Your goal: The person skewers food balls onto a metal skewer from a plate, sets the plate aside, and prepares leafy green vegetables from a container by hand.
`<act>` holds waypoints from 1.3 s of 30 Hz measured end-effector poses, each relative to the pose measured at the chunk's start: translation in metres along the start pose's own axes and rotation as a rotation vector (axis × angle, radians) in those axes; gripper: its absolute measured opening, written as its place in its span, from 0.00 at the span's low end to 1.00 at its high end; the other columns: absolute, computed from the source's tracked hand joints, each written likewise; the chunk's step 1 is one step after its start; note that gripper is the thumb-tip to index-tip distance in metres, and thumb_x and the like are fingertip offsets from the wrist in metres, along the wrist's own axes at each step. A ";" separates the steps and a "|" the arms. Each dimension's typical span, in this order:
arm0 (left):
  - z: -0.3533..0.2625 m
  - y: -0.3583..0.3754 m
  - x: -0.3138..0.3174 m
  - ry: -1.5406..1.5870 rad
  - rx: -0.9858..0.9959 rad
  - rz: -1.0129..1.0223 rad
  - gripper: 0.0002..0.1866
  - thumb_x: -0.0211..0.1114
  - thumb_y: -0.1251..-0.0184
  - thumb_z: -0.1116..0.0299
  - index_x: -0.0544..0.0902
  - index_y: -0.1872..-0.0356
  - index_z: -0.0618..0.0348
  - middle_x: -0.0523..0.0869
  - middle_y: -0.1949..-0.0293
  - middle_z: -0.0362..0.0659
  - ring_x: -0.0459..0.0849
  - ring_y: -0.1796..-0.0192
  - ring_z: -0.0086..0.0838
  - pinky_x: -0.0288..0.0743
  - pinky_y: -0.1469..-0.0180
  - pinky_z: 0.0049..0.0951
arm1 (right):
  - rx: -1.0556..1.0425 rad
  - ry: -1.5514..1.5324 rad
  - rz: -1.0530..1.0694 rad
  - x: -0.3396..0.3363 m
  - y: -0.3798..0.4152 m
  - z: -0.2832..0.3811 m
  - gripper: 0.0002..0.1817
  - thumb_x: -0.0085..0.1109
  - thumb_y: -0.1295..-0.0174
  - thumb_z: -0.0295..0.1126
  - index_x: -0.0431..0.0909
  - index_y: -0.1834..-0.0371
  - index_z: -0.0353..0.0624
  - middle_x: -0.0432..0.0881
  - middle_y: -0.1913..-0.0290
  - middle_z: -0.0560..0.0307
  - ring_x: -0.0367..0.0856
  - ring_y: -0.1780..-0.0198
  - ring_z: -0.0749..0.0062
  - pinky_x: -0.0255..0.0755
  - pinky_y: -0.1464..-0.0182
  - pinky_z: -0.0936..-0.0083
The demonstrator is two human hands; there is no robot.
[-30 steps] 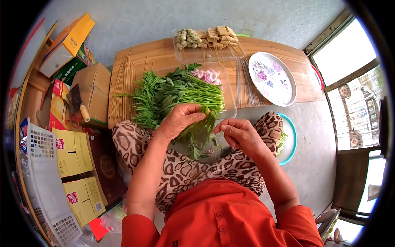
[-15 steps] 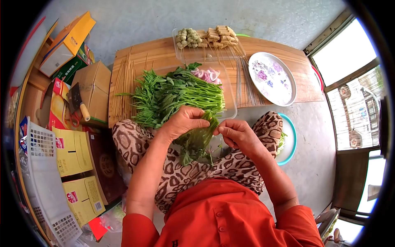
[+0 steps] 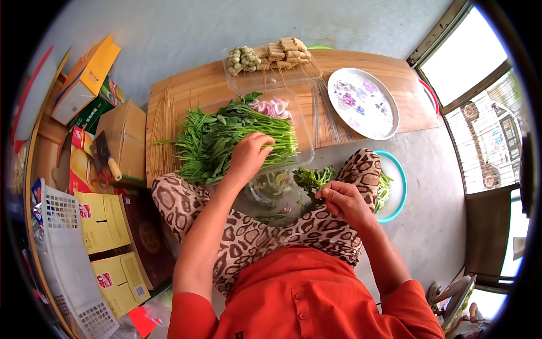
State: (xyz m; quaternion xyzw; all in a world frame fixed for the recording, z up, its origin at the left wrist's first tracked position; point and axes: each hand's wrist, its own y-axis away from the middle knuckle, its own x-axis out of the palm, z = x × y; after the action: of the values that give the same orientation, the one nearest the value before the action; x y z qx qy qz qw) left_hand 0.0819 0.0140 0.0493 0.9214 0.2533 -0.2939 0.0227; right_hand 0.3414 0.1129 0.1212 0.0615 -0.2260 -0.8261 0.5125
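My left hand (image 3: 251,152) is over the front of a large pile of leafy greens (image 3: 217,133), by their pale green stems. Its fingers are stretched out, with the thumb a little apart. Between my knees, my right hand (image 3: 345,201) has thumb and forefinger closed on a small bunch of leafy greens (image 3: 312,178), whose leaves point up and left. Whether a stick runs through that bunch cannot be made out. The pile lies in a clear plastic tray (image 3: 306,148), alongside pink-white slices (image 3: 271,107).
Thin wooden sticks (image 3: 162,130) lie at the table's left. Behind stands a clear tray (image 3: 240,85) of skewered rolls (image 3: 288,53). A flowered plate (image 3: 363,104) sits right, above a blue-rimmed basin (image 3: 402,186). A cleaver (image 3: 107,155) rests among boxes (image 3: 127,135).
My left hand has let go of the bunch and moved up and left to the pile. My right hand has moved slightly right and down, keeping hold of the greens.
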 end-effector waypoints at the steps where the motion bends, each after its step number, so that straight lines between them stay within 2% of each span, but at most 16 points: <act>1: 0.002 -0.003 0.005 -0.233 0.161 -0.068 0.12 0.67 0.45 0.72 0.82 0.58 0.58 0.81 0.61 0.41 0.80 0.58 0.34 0.72 0.54 0.33 | 0.003 -0.005 -0.010 -0.001 0.002 0.000 0.12 0.47 0.30 0.33 0.78 0.63 0.37 0.63 0.86 0.70 0.56 0.84 0.88 0.49 0.81 0.88; 2: 0.003 -0.006 0.008 -0.465 0.324 -0.137 0.13 0.67 0.46 0.72 0.81 0.57 0.57 0.81 0.58 0.40 0.78 0.54 0.35 0.70 0.51 0.34 | 0.004 -0.010 -0.021 -0.001 0.005 -0.001 0.12 0.47 0.30 0.33 0.78 0.63 0.37 0.63 0.86 0.70 0.56 0.84 0.88 0.49 0.81 0.88; 3: 0.003 -0.007 0.012 -0.545 0.301 -0.114 0.15 0.68 0.47 0.73 0.80 0.57 0.56 0.78 0.57 0.40 0.75 0.49 0.34 0.66 0.47 0.36 | 0.002 -0.033 -0.029 -0.001 0.006 -0.002 0.12 0.48 0.30 0.33 0.78 0.63 0.37 0.63 0.86 0.70 0.56 0.84 0.88 0.49 0.81 0.88; 6: 0.009 -0.013 0.020 -0.710 0.316 -0.092 0.13 0.67 0.48 0.74 0.79 0.59 0.56 0.77 0.60 0.42 0.75 0.51 0.35 0.67 0.49 0.36 | -0.004 -0.063 -0.007 -0.002 0.008 -0.005 0.12 0.48 0.30 0.33 0.78 0.63 0.37 0.63 0.86 0.70 0.56 0.84 0.88 0.48 0.81 0.88; 10: 0.007 -0.016 0.022 -0.708 0.317 -0.121 0.12 0.67 0.49 0.76 0.79 0.61 0.56 0.76 0.62 0.43 0.75 0.53 0.36 0.66 0.49 0.36 | -0.012 -0.003 -0.011 -0.001 0.011 -0.007 0.12 0.49 0.30 0.34 0.79 0.63 0.37 0.63 0.85 0.71 0.57 0.83 0.89 0.50 0.80 0.88; 16: 0.001 -0.013 0.007 -0.533 0.252 -0.143 0.10 0.65 0.47 0.76 0.80 0.62 0.59 0.76 0.62 0.44 0.77 0.55 0.39 0.71 0.52 0.38 | -0.012 0.008 -0.009 0.001 0.010 -0.006 0.12 0.49 0.30 0.34 0.78 0.63 0.37 0.63 0.84 0.71 0.58 0.83 0.89 0.50 0.80 0.87; 20: -0.004 -0.020 -0.005 -0.428 0.340 -0.261 0.11 0.63 0.45 0.76 0.81 0.59 0.61 0.80 0.59 0.45 0.80 0.57 0.40 0.74 0.55 0.37 | -0.014 0.026 -0.001 0.004 0.007 -0.005 0.12 0.48 0.29 0.34 0.77 0.63 0.37 0.62 0.84 0.71 0.57 0.83 0.89 0.50 0.80 0.88; 22: -0.004 -0.021 -0.013 -0.373 0.300 -0.260 0.12 0.61 0.39 0.75 0.79 0.54 0.63 0.80 0.53 0.46 0.81 0.54 0.40 0.75 0.52 0.35 | -0.013 0.030 -0.002 0.005 0.007 -0.002 0.12 0.48 0.29 0.34 0.77 0.62 0.37 0.62 0.84 0.71 0.57 0.83 0.89 0.50 0.81 0.88; 26: -0.007 -0.024 -0.031 -0.359 0.372 -0.316 0.11 0.58 0.37 0.75 0.79 0.54 0.62 0.82 0.55 0.48 0.81 0.54 0.42 0.75 0.54 0.35 | -0.007 0.034 -0.005 0.008 0.007 0.001 0.12 0.47 0.29 0.34 0.77 0.61 0.36 0.62 0.85 0.71 0.56 0.84 0.89 0.50 0.81 0.87; 28: -0.006 -0.024 -0.041 -0.350 0.392 -0.351 0.11 0.57 0.35 0.74 0.78 0.53 0.62 0.83 0.55 0.48 0.82 0.55 0.38 0.75 0.56 0.32 | -0.008 0.028 -0.008 0.008 0.007 0.000 0.13 0.47 0.29 0.34 0.77 0.61 0.36 0.62 0.85 0.71 0.55 0.84 0.88 0.50 0.81 0.87; 30: -0.009 -0.023 -0.053 -0.157 0.224 -0.421 0.11 0.56 0.33 0.72 0.77 0.51 0.61 0.83 0.56 0.46 0.83 0.56 0.31 0.75 0.57 0.29 | -0.009 0.023 -0.008 0.009 0.006 0.000 0.13 0.47 0.29 0.34 0.77 0.61 0.36 0.62 0.85 0.71 0.55 0.84 0.88 0.50 0.81 0.87; 31: -0.010 -0.024 -0.061 -0.076 0.251 -0.500 0.12 0.54 0.30 0.70 0.77 0.49 0.59 0.84 0.57 0.43 0.82 0.58 0.25 0.75 0.59 0.26 | -0.010 0.030 -0.010 0.010 0.006 0.000 0.13 0.47 0.29 0.34 0.78 0.61 0.37 0.62 0.85 0.71 0.55 0.84 0.88 0.50 0.81 0.87; 33: -0.032 -0.021 -0.082 0.065 0.112 -0.592 0.11 0.52 0.28 0.67 0.78 0.52 0.58 0.83 0.60 0.37 0.80 0.60 0.22 0.74 0.58 0.23 | -0.011 0.036 -0.012 0.010 0.005 0.000 0.13 0.47 0.29 0.34 0.78 0.61 0.37 0.62 0.85 0.71 0.56 0.84 0.88 0.50 0.81 0.87; 34: -0.035 -0.021 -0.095 0.105 0.135 -0.645 0.10 0.51 0.28 0.68 0.79 0.54 0.58 0.82 0.60 0.37 0.79 0.60 0.22 0.73 0.55 0.23 | -0.007 0.032 -0.017 0.011 0.004 0.001 0.13 0.47 0.29 0.34 0.78 0.61 0.37 0.63 0.85 0.71 0.56 0.84 0.88 0.50 0.81 0.87; 37: -0.065 -0.022 -0.133 0.155 0.426 -0.874 0.10 0.49 0.27 0.70 0.74 0.52 0.61 0.82 0.58 0.41 0.78 0.55 0.22 0.71 0.50 0.26 | -0.005 0.026 -0.010 0.012 0.002 0.003 0.13 0.47 0.29 0.34 0.78 0.61 0.37 0.63 0.85 0.71 0.56 0.84 0.88 0.51 0.81 0.86; 39: -0.100 -0.014 -0.149 0.321 0.465 -0.998 0.10 0.49 0.28 0.71 0.71 0.50 0.63 0.81 0.58 0.43 0.78 0.57 0.24 0.72 0.51 0.27 | -0.003 0.024 -0.004 0.013 0.001 0.003 0.13 0.47 0.29 0.34 0.78 0.62 0.37 0.63 0.85 0.70 0.57 0.84 0.88 0.51 0.81 0.86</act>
State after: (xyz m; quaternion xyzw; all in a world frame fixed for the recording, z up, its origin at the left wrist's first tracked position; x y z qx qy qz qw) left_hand 0.0237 -0.0223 0.2156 0.7041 0.5865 -0.1735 -0.3609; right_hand 0.3348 0.1027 0.1262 0.0712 -0.2183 -0.8267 0.5136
